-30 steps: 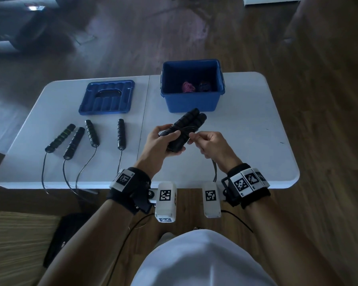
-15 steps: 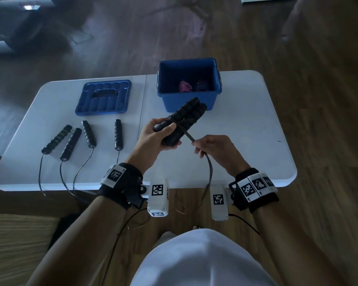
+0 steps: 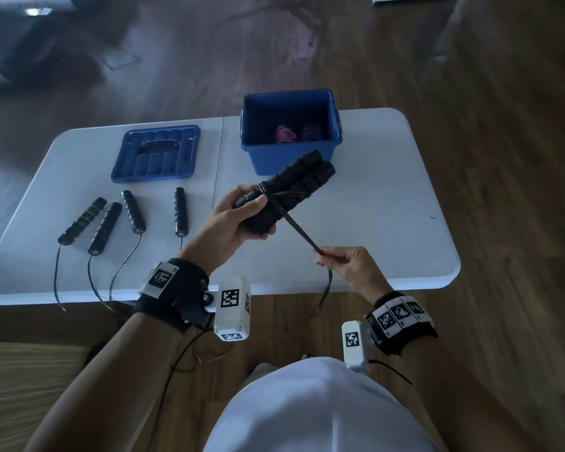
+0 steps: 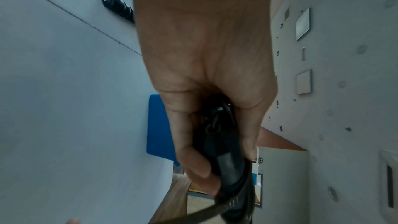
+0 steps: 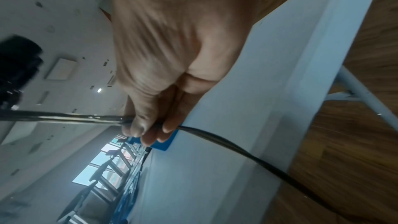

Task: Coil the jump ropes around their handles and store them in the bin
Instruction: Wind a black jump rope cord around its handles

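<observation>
My left hand point(image 3: 238, 216) grips a pair of black foam handles point(image 3: 294, 187) held side by side above the table, also seen in the left wrist view as handles point(image 4: 228, 157). A black rope point(image 3: 302, 234) is wound a few turns round them and runs taut down to my right hand point(image 3: 336, 262), which pinches the rope point(image 5: 86, 119); the rest hangs over the table's front edge. The blue bin point(image 3: 291, 158) stands just behind the handles, with a pink coil point(image 3: 285, 135) and a dark coil point(image 3: 311, 131) inside.
On the white table point(image 3: 388, 223), several more black handles point(image 3: 134, 212) lie at the left, their ropes trailing over the front edge. The bin's blue lid point(image 3: 157, 153) lies behind them. Wooden floor surrounds the table.
My right hand moved down and to the right, away from the handles, pulling the rope out taut. The left hand kept its grip on the handles.
</observation>
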